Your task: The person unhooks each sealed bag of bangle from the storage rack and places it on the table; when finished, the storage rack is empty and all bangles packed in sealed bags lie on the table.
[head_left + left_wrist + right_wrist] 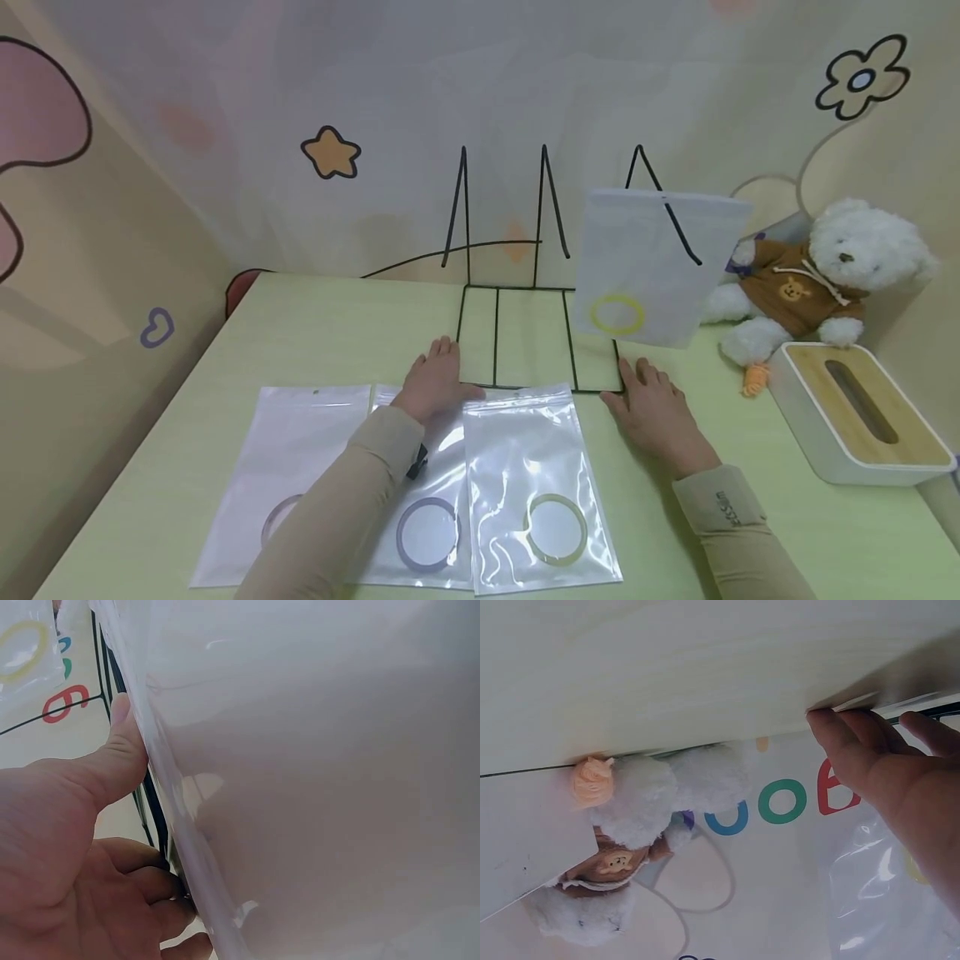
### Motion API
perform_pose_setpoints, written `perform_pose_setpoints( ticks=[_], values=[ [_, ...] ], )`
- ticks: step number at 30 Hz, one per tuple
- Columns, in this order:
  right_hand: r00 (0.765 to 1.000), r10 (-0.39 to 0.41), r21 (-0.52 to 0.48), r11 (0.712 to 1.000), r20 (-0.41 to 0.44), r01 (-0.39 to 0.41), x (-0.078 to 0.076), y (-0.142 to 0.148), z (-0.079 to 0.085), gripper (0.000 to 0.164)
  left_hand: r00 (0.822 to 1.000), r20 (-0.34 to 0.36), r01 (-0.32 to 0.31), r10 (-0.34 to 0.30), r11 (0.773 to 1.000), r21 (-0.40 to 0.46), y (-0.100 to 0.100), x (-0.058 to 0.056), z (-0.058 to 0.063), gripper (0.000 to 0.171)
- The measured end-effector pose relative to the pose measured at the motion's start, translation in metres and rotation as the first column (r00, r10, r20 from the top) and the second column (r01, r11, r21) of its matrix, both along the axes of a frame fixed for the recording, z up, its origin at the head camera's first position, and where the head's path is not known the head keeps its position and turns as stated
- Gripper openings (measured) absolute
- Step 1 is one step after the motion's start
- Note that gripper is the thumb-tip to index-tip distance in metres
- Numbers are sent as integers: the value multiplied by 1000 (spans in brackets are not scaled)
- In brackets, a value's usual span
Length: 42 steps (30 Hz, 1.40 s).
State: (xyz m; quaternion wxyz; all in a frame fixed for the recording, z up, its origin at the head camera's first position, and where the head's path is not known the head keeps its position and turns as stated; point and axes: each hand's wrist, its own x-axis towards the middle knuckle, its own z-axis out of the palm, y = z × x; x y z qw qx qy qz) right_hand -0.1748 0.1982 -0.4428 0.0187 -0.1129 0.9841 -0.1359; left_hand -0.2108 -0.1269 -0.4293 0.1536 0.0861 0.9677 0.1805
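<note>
A black wire rack (496, 342) with three upright hooks stands on the table. From its right hook hangs a white zip bag (645, 250) with a yellow ring (617, 298) in it. My left hand (433, 385) touches the rack's front left corner, thumb along the front bar. At the front right corner, the right hand (663, 417) rests with its fingertips against the rack's side. Three clear-fronted zip bags lie side by side before the rack: a left bag (273, 442), a middle bag (448, 450) and a right bag (510, 450). Each contains a ring; my left sleeve covers part of two bags.
At the right back sits a white teddy bear (798, 279) in a brown hoodie, a small orange object (755, 380) by its foot. Before it stands a white tissue box (817, 433) with a wooden lid. A patterned wall (390, 92) rises behind the table.
</note>
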Motion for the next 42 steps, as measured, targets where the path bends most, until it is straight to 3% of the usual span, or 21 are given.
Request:
perform_pose_setpoints(
  ticks=[11, 25, 34, 42],
  values=[
    [1000, -1, -10, 1000, -6, 1, 2, 0, -6, 67, 1000, 1, 17, -17, 999, -38, 0, 2, -2, 102],
    [1000, 11, -10, 1000, -26, -11, 3, 0, -3, 66, 1000, 5, 17, -17, 1000, 14, -2, 4, 1, 86],
    [1000, 6, -7, 1000, -23, -6, 2, 1, -4, 66, 1000, 14, 21, -21, 1000, 4, -2, 1, -1, 94],
    [1000, 3, 5, 1000, -28, -3, 0, 1, -3, 66, 997, 67, 38, -45, 994, 101, -11, -6, -7, 97]
  ],
)
